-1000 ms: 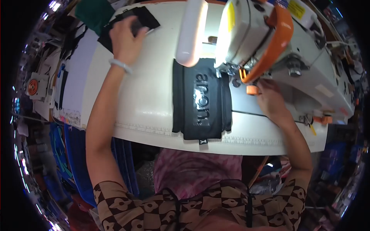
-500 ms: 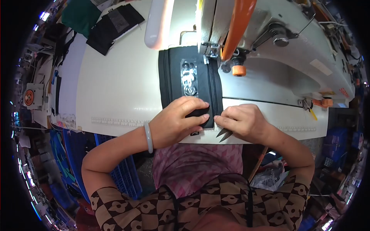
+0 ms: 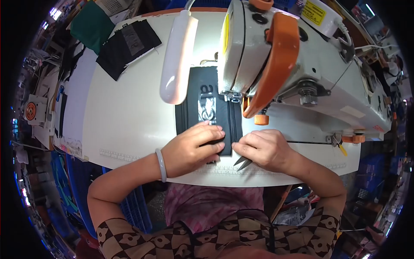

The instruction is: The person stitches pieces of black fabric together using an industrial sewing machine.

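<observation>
A black fabric piece [image 3: 221,116] lies lengthwise under the sewing machine's presser foot [image 3: 233,97], with dark zip-like strips along its long sides. A clear, shiny panel with lettering [image 3: 208,105] runs down its middle. My left hand [image 3: 192,144] rests on the near part of the fabric, fingers stretched across it and covering the panel's lower end. At the right near corner, my right hand [image 3: 265,149] has its thumb and forefinger by the fabric edge. Pointed thread snips [image 3: 243,162] are held inside that hand, blades sticking out toward the lower left.
The white sewing machine [image 3: 258,56] with an orange lever [image 3: 280,60] stands over the work. A lit lamp [image 3: 177,64] hangs left of it. Black pieces [image 3: 129,43] and green cloth [image 3: 91,26] lie back left. A printed ruler [image 3: 125,154] runs along the table's front.
The camera view has shifted, showing more of the machine's top. The black fabric has slid a little farther under the presser foot, and both hands have moved along with it.
</observation>
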A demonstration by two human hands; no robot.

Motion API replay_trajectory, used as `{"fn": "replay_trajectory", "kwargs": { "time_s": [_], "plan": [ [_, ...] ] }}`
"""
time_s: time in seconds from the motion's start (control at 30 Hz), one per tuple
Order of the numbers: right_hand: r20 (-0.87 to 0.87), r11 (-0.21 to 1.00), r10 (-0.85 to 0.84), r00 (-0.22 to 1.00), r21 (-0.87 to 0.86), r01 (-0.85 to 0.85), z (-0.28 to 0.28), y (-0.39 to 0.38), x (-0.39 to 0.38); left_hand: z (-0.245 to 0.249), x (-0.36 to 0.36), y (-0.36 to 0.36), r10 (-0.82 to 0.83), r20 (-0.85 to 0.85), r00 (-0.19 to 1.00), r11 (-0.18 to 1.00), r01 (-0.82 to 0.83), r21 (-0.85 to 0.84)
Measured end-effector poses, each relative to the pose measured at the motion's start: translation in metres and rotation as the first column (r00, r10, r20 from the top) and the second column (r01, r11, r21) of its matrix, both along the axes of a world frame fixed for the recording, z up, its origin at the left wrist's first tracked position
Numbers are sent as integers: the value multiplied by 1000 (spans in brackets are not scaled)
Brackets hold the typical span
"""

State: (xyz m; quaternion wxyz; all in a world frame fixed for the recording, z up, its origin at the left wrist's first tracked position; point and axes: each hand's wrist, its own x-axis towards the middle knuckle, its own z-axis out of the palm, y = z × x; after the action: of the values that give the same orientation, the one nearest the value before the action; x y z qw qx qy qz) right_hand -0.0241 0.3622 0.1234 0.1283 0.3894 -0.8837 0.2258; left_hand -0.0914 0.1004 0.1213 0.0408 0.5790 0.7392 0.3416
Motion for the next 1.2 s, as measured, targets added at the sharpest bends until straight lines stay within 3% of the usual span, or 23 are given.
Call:
{"fn": "replay_trajectory", "kwargs": {
  "time_s": [0.13, 0.33, 0.4, 0.47, 0.5, 0.57, 0.7, 1.0, 1.07, 1.13, 1.2],
  "plan": [
    [-11, 999, -14, 1000, 41, 14, 0, 5, -19, -4, -21, 4, 8, -4, 1000, 999, -7, 52],
    [-26, 995, -98, 995, 32, 99, -20, 10, -31, -3, -49, 9, -12, -72, 997, 999, 10, -34],
    [343, 958, -119, 932, -206, 199, -44, 12, -32, -3, -57, 9, -15, -75, 997, 999, 12, -44],
    [510, 913, -88, 856, -301, 274, -52, 15, -33, 0, -67, 9, -18, -54, 998, 994, 12, -112],
    [449, 950, -208, 869, -118, 288, -52, 15, -35, 1, -72, 9, -18, -43, 999, 989, 12, -146],
    [263, 908, -398, 879, 250, 336, -53, 16, -36, 2, -80, 10, -11, -45, 999, 989, 4, -148],
    [331, 832, -520, 787, 406, 379, -19, 6, -38, 0, -94, 12, 4, -76, 997, 989, -15, -144],
    [451, 785, -613, 649, 445, 431, -16, 2, -40, -4, -94, 14, 41, -132, 990, 994, -55, -100],
    [354, 807, -572, 739, 405, 430, -22, 5, -38, -3, -95, 14, 41, -138, 990, 993, -55, -101],
    [300, 818, -549, 780, 386, 427, -22, 6, -38, 2, -99, 17, 39, -25, 999, 987, -42, -156],
    [102, 881, -443, 891, 233, 411, -15, 5, -39, 9, -109, 22, 45, 21, 999, 977, -40, -211]
  ]
}}
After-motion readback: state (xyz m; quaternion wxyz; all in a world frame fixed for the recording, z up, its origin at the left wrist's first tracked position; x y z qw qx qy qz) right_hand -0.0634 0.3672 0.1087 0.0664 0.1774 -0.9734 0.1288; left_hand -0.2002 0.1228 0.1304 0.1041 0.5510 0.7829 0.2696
